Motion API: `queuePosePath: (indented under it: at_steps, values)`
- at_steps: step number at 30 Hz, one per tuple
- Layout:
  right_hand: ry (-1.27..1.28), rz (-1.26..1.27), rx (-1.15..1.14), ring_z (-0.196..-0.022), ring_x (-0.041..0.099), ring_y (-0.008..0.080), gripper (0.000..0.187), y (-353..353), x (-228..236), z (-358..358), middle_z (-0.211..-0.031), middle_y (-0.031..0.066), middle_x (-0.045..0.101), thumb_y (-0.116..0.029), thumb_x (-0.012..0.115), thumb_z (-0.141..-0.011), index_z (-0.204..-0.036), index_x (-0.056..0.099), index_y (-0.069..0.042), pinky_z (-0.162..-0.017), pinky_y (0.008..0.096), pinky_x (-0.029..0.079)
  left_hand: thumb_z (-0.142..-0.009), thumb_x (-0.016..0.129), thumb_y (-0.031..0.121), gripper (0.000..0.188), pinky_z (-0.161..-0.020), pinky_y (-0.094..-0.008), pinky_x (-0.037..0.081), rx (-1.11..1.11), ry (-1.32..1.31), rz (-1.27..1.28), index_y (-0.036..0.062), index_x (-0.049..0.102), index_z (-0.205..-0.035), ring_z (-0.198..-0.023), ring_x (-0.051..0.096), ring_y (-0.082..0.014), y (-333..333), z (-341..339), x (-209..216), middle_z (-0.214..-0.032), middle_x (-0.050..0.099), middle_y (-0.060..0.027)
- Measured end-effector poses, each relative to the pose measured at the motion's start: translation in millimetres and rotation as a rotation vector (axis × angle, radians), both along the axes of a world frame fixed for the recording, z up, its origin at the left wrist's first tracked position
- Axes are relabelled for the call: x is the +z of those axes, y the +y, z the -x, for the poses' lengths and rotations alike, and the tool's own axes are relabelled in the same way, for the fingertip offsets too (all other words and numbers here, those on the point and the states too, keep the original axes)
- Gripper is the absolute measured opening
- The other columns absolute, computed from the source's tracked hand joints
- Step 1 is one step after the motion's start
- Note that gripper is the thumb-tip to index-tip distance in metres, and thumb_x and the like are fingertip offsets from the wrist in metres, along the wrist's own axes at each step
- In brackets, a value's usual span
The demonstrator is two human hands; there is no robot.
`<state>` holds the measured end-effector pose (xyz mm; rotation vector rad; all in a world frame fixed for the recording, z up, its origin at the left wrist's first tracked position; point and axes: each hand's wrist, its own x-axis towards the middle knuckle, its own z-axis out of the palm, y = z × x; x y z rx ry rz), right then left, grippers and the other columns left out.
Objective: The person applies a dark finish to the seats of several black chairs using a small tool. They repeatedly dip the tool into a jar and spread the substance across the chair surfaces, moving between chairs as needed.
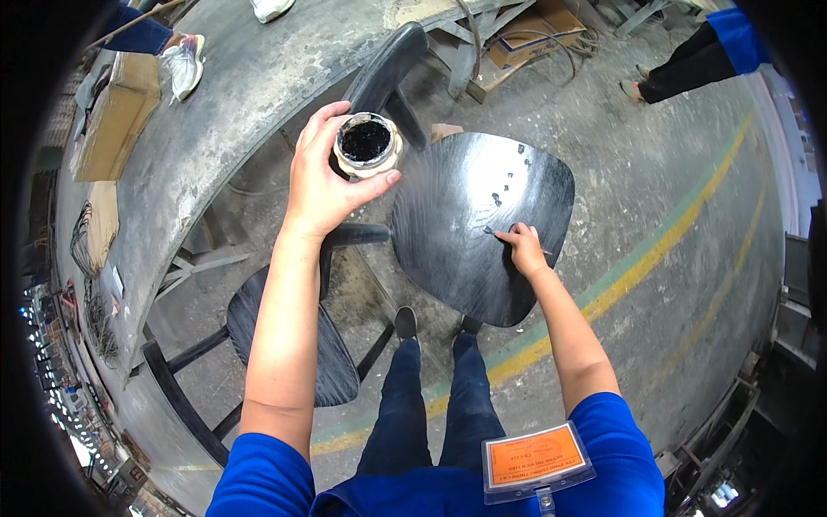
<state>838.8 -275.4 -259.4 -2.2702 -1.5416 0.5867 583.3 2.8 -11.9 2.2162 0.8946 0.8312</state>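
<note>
A small open jar of glossy black paste, its outside crusted with pale residue, sits in the grip of my left hand. Below and to the right is a black wood-grain chair seat. Several black dabs mark its shiny upper part. My right hand is closed on a small thin tool, which looks like a little putty knife; its dark tip meets the seat surface. The fingers cover most of the tool, so its full shape is hidden.
A black chair back rises behind the jar, beside a long grey bench. Another black chair stands at lower left. A cardboard box lies at the back. One person's legs show at far right; a shoe rests on the bench.
</note>
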Motion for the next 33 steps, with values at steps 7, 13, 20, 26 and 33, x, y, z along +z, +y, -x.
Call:
queuePosePath:
  at_steps: [7, 13, 20, 26, 33]
  values:
    - [-0.003, -0.062, -0.023, -0.087, 0.049, 0.0304, 0.038, 1, -6, -5, -0.091, 0.0075, 0.057, 0.006, 0.055, -0.081, -0.101, 0.076, -0.018, -0.085, 0.0359, 0.045, -0.055, 0.089, 0.037, 0.067, -0.099, -0.0420, 0.045, -0.002, 0.006, 0.002, 0.0049, 0.064, -0.109, -0.118, 0.055, -0.0307, 1, 0, -2, -0.130, 0.055, -0.0125]
    - [0.038, 0.053, 0.117, -0.091, 0.048, 0.0297, 0.043, 9, 0, -22, -0.093, 0.0055, 0.059, 0.008, 0.054, -0.078, -0.100, 0.077, -0.021, -0.088, 0.0345, 0.045, -0.055, 0.089, 0.036, 0.067, -0.099, -0.0415, 0.045, 0.004, 0.016, -0.016, 0.0051, 0.064, -0.109, -0.118, 0.056, -0.0301, 0, 0, 0, -0.130, 0.056, -0.0126]
    - [0.086, 0.021, 0.072, -0.090, 0.047, 0.0285, 0.039, 20, -5, -33, -0.090, 0.0036, 0.059, 0.008, 0.057, -0.079, -0.094, 0.078, -0.021, -0.088, 0.0327, 0.044, -0.055, 0.089, 0.035, 0.068, -0.099, -0.0404, 0.046, -0.009, -0.001, -0.018, 0.0039, 0.064, -0.110, -0.118, 0.056, -0.0298, 4, 0, -2, -0.130, 0.056, -0.0128]
    - [0.115, 0.088, 0.146, -0.090, 0.048, 0.0268, 0.040, 13, -5, -37, -0.089, 0.0034, 0.057, 0.009, 0.058, -0.077, -0.095, 0.077, -0.020, -0.088, 0.0333, 0.042, -0.057, 0.089, 0.036, 0.069, -0.099, -0.0400, 0.046, -0.008, -0.007, 0.019, 0.0034, 0.063, -0.111, -0.118, 0.056, -0.0290, 2, -1, 0, -0.130, 0.055, -0.0123]
    - [0.166, -0.005, 0.078, -0.086, 0.049, 0.0274, 0.038, 15, -5, -19, -0.089, 0.0048, 0.059, 0.007, 0.059, -0.078, -0.098, 0.077, -0.020, -0.087, 0.0343, 0.042, -0.056, 0.089, 0.035, 0.069, -0.099, -0.0397, 0.045, -0.008, 0.020, -0.028, 0.0032, 0.063, -0.112, -0.119, 0.056, -0.0287, 3, -1, 0, -0.130, 0.055, -0.0124]
